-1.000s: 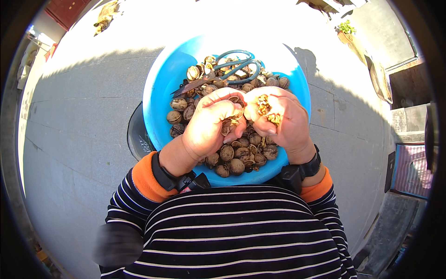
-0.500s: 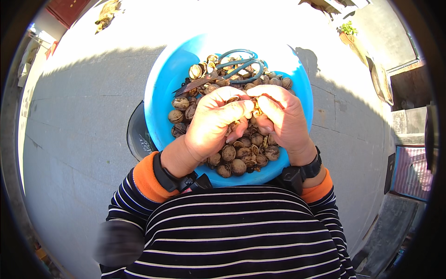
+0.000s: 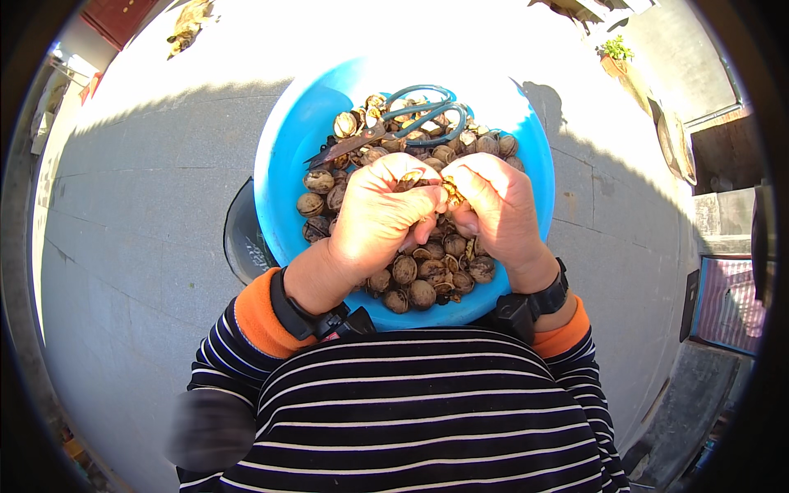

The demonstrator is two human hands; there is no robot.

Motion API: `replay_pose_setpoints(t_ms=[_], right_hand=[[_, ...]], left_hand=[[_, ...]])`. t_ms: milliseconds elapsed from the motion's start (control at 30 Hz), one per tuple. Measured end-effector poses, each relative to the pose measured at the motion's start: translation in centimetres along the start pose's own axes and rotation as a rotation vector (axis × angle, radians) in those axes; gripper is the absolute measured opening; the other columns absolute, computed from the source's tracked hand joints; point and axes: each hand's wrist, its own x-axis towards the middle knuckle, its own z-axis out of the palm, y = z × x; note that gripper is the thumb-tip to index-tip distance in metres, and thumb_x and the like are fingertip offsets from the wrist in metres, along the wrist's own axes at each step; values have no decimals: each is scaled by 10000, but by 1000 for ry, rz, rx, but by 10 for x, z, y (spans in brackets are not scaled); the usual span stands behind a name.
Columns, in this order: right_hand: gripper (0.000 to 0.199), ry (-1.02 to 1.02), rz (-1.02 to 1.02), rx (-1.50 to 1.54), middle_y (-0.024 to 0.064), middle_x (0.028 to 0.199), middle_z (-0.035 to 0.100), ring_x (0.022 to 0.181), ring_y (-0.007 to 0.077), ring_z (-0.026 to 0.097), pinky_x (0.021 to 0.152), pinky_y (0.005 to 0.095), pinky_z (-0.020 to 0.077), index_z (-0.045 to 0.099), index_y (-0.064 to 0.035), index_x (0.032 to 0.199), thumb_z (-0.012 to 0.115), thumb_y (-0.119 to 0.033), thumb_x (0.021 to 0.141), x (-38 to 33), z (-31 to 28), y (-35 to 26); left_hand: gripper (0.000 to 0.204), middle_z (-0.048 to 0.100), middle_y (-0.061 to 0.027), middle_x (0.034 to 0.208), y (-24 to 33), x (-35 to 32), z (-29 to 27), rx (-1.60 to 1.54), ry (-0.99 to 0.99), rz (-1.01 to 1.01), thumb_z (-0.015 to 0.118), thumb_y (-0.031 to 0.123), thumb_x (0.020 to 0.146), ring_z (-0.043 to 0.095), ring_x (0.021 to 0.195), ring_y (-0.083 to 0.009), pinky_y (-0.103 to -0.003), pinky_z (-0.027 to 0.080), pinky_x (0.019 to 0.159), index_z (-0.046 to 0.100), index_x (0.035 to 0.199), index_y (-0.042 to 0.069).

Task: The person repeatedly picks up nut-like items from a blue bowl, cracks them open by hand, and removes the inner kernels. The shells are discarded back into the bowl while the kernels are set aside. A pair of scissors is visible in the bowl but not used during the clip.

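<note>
Over a blue basin of walnuts, my two hands meet at the fingertips. Between them shows a broken walnut with yellowish-brown pieces. My left hand is closed, its curled fingers around a piece of shell, thumb pointing toward the other hand. My right hand pinches the nut between thumb and forefinger. The undersides of the fingers are hidden. A pair of scissors with blue-green handles lies on the walnuts beyond my hands, its dark blades pointing left.
A dark round container stands left of the basin, partly under it. Paved ground spreads around. An animal lies far left in sunlight. A green plant and a striped cloth-like panel are on the right.
My fingers have shifted slightly around the broken walnut, the right thumb and forefinger drawing closer together. The basin and scissors stay in nearly the same place.
</note>
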Motion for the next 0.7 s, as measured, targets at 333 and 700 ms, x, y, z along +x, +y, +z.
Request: replay_pose_setpoints(t_ms=[333, 700], right_hand=[[260, -70, -372, -394, 38, 840, 643, 637, 55, 529, 556, 200, 435, 595, 45, 1151, 601, -99, 934, 2, 1, 5], [208, -93, -58, -90, 25, 684, 589, 537, 53, 487, 486, 211, 389, 607, 52, 1099, 515, -88, 977, 0, -2, -3]], left_hand=[[54, 614, -72, 709, 2, 1, -2, -100, -2, 42, 572, 25, 924, 534, 491, -115, -213, 334, 384, 605, 967, 29], [51, 634, -84, 753, -1, 2, -3, -90, 19, 40, 591, 31, 913, 545, 496, -119, -217, 342, 376, 608, 961, 26]])
